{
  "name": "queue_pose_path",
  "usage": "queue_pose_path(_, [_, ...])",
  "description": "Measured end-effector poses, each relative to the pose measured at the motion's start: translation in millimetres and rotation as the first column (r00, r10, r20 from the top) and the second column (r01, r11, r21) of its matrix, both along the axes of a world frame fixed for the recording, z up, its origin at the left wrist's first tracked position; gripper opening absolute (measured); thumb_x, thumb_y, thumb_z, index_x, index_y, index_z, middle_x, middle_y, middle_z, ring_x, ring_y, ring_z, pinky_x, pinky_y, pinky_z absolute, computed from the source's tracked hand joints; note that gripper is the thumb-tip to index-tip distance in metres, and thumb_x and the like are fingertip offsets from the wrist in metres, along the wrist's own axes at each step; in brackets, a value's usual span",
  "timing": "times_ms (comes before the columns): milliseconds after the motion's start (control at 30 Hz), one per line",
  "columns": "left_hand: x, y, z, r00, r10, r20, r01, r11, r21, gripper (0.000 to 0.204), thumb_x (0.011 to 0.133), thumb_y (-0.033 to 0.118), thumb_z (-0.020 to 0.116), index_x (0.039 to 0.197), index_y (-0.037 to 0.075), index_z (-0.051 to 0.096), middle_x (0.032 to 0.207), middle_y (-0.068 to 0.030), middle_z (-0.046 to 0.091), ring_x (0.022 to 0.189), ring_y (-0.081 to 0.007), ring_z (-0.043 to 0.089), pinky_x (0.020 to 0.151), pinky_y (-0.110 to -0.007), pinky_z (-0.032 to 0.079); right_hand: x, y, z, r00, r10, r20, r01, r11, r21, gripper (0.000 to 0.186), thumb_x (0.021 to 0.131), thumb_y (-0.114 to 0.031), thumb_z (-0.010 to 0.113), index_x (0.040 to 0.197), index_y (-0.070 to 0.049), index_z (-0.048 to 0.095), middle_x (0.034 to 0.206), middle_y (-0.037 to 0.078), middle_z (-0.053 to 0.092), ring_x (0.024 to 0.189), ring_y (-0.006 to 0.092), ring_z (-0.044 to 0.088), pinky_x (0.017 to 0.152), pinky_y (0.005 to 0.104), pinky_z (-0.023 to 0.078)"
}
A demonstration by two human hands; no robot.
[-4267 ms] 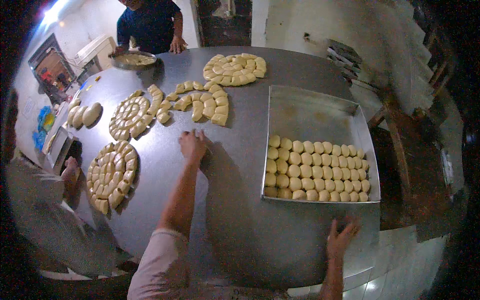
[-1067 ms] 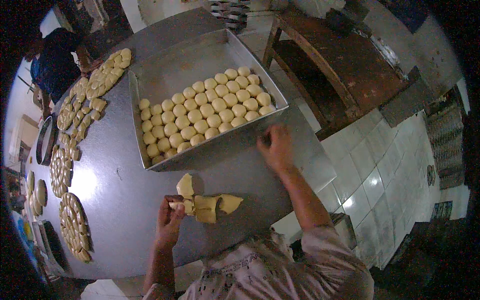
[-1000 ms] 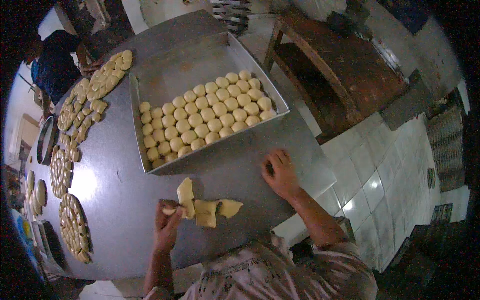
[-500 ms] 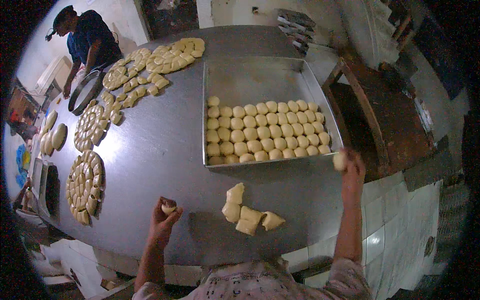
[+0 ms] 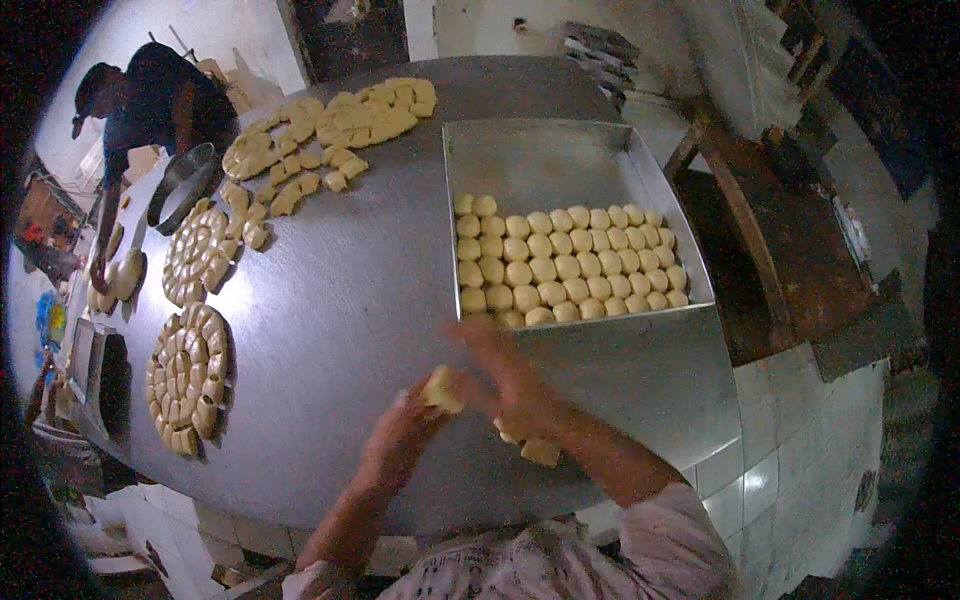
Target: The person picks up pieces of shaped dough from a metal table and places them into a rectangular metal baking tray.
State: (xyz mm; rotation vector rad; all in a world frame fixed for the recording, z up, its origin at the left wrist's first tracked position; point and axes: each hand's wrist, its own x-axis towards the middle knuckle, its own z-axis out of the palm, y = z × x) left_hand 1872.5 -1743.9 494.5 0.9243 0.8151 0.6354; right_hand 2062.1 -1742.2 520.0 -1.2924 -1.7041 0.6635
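Observation:
A pale piece of dough (image 5: 443, 390) sits at the fingers of my left hand (image 5: 402, 428), which is closed on it above the near part of the table. My right hand (image 5: 515, 385) crosses in from the right beside that piece. Its fingers are smeared by motion near the tray's front left corner, so what they do cannot be made out. Partly hidden under my right forearm are loose dough pieces (image 5: 540, 452). Beyond my hands stands a large metal tray (image 5: 545, 150) with packed rows of round dough balls (image 5: 567, 267) in its nearer part.
Cut rounds of dough (image 5: 188, 375) lie along the left of the metal table (image 5: 330, 300), with more dough pieces (image 5: 375, 115) at the back. A metal ring (image 5: 185, 190) stands near another person (image 5: 150, 110) at the far left. A wooden stand (image 5: 740, 210) adjoins the right side.
My right hand has swung left from the tray's right corner to beside my left hand. A second ball now sits in the back row. The other person leans and reaches toward nearby dough.

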Motion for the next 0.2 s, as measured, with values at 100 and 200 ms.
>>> queue_pose_path(100, [38,-9,60,0.926,-0.342,-0.158,0.3,0.923,-0.243,0.043,0.093,0.029,0.043,0.123,-0.001,0.042,0.12,-0.0136,0.05,0.111,-0.021,0.047,0.097,-0.033,0.035,26,-68,-35,0.992,0.074,-0.104,-0.076,0.997,-0.016,0.026,0.089,-0.017,0.05,0.111,-0.006,0.051,0.112,0.01,0.053,0.104,0.0197,0.051,0.089,0.0345,0.042])
queue_pose_path(200, [42,-2,-3,0.884,-0.27,-0.382,0.389,0.878,0.279,0.033,0.091,0.022,0.048,0.12,0.006,0.048,0.11,-0.0125,0.057,0.105,-0.0204,0.052,0.093,-0.03,0.038,62,-122,-42,0.918,-0.219,-0.331,0.157,0.966,-0.204,0.021,0.087,-0.012,0.05,0.108,-0.006,0.053,0.111,0.012,0.053,0.106,0.0194,0.05,0.088,0.0348,0.042])
